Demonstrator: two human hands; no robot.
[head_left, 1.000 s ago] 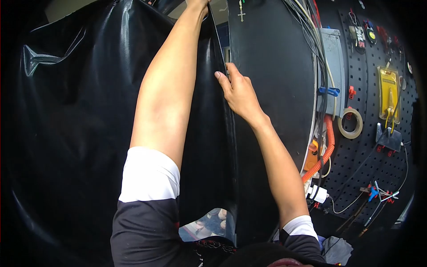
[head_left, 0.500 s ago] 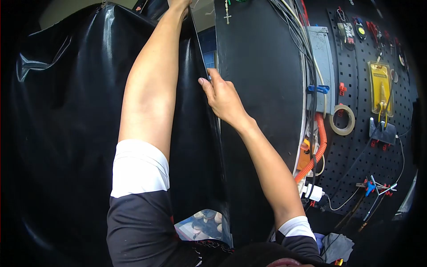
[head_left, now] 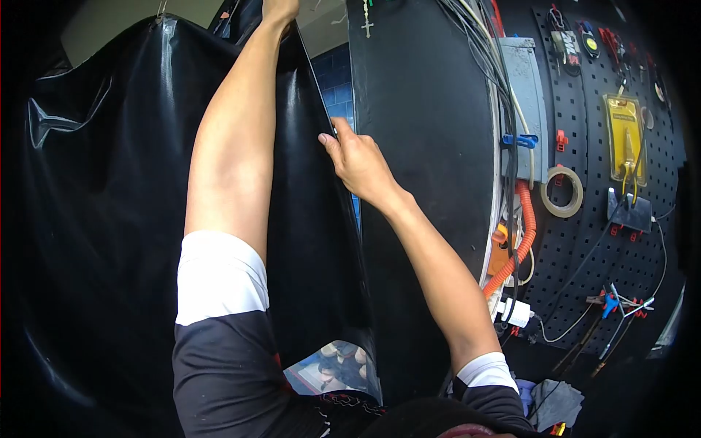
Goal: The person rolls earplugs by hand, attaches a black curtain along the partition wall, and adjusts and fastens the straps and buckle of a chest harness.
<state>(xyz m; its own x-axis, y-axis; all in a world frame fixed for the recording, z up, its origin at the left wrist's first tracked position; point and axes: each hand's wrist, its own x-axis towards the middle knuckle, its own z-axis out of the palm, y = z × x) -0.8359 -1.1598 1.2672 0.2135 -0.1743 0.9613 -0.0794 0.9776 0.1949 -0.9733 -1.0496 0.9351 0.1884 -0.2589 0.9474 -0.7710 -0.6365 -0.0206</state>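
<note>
Beside the black panel, black sheet hangs in folds; likely supple, slick, moderately heavy, best gripped along its edge. Right hand: fingers nearly closed around that edge. Left hand: cropped above, finger closure undetermined.

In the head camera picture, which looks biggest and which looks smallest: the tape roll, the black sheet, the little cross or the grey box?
Largest to smallest, as they look here:
1. Black sheet
2. Grey box
3. Tape roll
4. Little cross
</note>
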